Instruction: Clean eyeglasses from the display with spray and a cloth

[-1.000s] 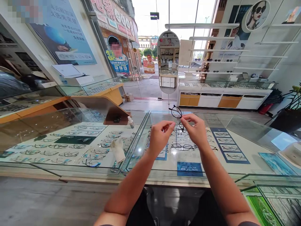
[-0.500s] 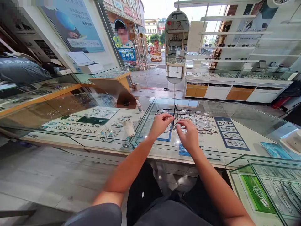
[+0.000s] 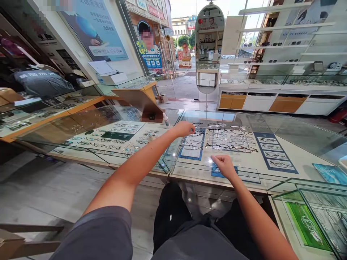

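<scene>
My left hand reaches over the glass counter, its fingers pinched at the dark frame of a pair of eyeglasses. These glasses are near the top of a column of several frames on a blue-edged display board. The hand covers the left part of them. My right hand is loosely closed, thumb against the curled fingers, with nothing visible in it. It is above the counter's near side, by a blue card. Rows of eyeglasses lie just beyond it.
A glass case with more frames adjoins on the left. A small white bottle stands beyond my left forearm. Farther right is a dark blue board of glasses. An oval mirror stands behind the counter. Another person bends at far left.
The dark eyeglasses, held upright between both hands before, are now low at the display board by my left hand. My right hand has drawn back toward me and closed. The view has shifted slightly.
</scene>
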A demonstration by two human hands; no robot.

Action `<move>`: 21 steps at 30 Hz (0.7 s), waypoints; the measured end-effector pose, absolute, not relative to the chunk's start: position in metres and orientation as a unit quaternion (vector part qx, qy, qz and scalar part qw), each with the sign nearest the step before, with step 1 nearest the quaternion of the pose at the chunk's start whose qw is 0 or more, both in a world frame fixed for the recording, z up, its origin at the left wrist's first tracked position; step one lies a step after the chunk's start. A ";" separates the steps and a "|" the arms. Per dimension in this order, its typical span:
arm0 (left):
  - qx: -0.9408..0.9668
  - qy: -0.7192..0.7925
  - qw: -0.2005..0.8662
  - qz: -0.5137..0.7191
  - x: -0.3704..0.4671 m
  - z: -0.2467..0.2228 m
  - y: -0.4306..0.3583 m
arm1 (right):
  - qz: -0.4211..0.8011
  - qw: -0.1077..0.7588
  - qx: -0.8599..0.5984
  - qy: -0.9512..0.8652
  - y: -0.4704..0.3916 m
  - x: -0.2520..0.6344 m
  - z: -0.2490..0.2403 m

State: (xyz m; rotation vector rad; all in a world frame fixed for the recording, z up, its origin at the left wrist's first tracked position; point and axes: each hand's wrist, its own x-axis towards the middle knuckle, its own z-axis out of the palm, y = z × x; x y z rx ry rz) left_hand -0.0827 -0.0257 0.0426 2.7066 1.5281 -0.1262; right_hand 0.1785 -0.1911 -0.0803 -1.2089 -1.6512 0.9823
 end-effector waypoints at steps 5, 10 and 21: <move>0.867 0.493 0.004 -0.073 -0.080 0.029 -0.018 | 0.388 0.423 -0.483 -0.661 -0.194 0.179 -0.082; 0.864 0.496 0.006 -0.085 -0.083 0.018 -0.011 | 0.385 0.419 -0.488 -0.662 -0.196 0.179 -0.083; 0.862 0.499 0.013 -0.086 -0.092 0.010 -0.005 | 0.380 0.415 -0.491 -0.665 -0.197 0.179 -0.085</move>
